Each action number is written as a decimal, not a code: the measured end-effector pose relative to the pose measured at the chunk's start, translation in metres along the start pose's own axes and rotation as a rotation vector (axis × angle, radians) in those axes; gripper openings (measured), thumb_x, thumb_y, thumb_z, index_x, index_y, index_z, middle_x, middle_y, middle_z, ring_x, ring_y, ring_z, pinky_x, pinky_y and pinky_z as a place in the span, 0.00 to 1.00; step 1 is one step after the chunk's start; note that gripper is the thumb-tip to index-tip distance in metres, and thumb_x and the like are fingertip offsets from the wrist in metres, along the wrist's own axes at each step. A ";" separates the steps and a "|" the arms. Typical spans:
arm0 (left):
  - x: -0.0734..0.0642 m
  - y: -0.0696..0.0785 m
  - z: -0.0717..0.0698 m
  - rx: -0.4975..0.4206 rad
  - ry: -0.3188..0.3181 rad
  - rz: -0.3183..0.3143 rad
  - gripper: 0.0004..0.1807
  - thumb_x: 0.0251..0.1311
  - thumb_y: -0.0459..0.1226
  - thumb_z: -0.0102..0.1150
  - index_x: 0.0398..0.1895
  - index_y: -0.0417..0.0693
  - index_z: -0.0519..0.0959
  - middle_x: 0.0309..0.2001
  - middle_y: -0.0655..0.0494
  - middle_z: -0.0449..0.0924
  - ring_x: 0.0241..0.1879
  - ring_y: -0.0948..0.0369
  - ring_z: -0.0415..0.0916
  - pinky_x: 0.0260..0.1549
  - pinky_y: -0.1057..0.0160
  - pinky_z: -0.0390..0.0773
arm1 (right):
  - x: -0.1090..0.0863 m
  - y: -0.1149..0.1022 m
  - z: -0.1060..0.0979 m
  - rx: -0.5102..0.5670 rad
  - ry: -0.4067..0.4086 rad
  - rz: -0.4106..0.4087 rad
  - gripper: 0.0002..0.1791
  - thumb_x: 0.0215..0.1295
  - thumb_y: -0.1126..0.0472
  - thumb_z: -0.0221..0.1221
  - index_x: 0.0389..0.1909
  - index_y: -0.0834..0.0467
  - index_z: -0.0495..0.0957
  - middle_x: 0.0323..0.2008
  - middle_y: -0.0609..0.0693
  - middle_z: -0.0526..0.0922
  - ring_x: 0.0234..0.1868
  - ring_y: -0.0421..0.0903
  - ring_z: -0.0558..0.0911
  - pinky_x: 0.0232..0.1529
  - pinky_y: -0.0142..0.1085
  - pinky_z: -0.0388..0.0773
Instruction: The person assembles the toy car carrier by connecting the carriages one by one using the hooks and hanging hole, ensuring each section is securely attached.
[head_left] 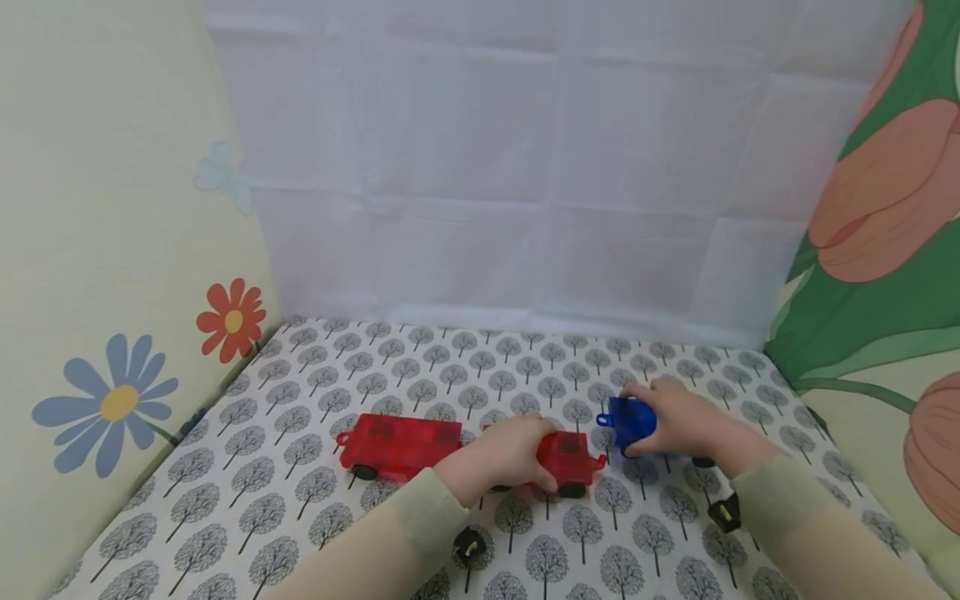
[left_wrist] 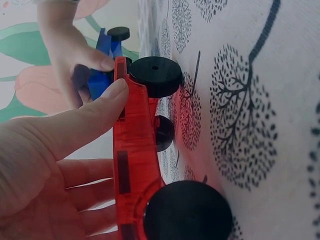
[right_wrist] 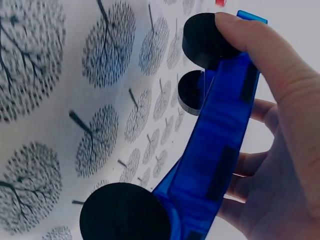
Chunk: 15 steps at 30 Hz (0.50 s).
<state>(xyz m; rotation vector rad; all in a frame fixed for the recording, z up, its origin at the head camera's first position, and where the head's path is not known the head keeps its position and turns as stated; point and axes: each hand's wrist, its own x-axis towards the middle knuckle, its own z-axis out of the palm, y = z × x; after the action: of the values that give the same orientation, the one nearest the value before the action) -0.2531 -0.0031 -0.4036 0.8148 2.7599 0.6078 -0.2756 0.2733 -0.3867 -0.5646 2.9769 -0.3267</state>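
Observation:
My left hand (head_left: pixel 513 454) grips a translucent red toy car base (head_left: pixel 572 454) from above, thumb on the near side and fingers on the far side. Black wheels (left_wrist: pixel 156 76) show under it, close to the cloth, and a small hook sticks out at its right end. To the right, my right hand (head_left: pixel 678 421) holds a translucent blue toy car base (head_left: pixel 628 421) across its top. The blue base has a loop at its left end, facing the red hook with a small gap between. In the right wrist view the thumb presses beside a black wheel (right_wrist: pixel 207 40).
A second red toy car base (head_left: pixel 401 443) stands left of my left hand, with a loop at its left end. All rest on a white cloth (head_left: pixel 300 533) printed with grey trees. A white sheet (head_left: pixel 480 167) hangs behind, and flowered panels (head_left: pixel 112 250) flank both sides.

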 end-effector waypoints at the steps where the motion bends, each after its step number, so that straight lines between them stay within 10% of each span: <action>1: 0.000 0.000 0.000 -0.001 -0.001 -0.002 0.39 0.39 0.47 0.81 0.59 0.49 0.78 0.41 0.61 0.77 0.37 0.64 0.73 0.38 0.62 0.75 | -0.002 -0.001 0.001 -0.002 0.000 0.001 0.49 0.40 0.33 0.74 0.65 0.47 0.71 0.51 0.60 0.73 0.48 0.60 0.77 0.41 0.58 0.79; 15: 0.000 -0.004 0.001 -0.004 0.006 0.018 0.39 0.40 0.47 0.81 0.60 0.49 0.78 0.41 0.61 0.78 0.37 0.64 0.73 0.39 0.62 0.75 | -0.028 -0.011 0.006 0.027 0.004 -0.049 0.49 0.38 0.35 0.75 0.65 0.47 0.72 0.52 0.58 0.75 0.49 0.59 0.78 0.38 0.57 0.80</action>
<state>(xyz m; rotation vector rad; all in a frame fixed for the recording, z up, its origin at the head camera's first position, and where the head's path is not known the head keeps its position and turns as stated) -0.2548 -0.0055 -0.4060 0.8389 2.7590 0.6195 -0.2448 0.2729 -0.3891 -0.6362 2.9619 -0.3713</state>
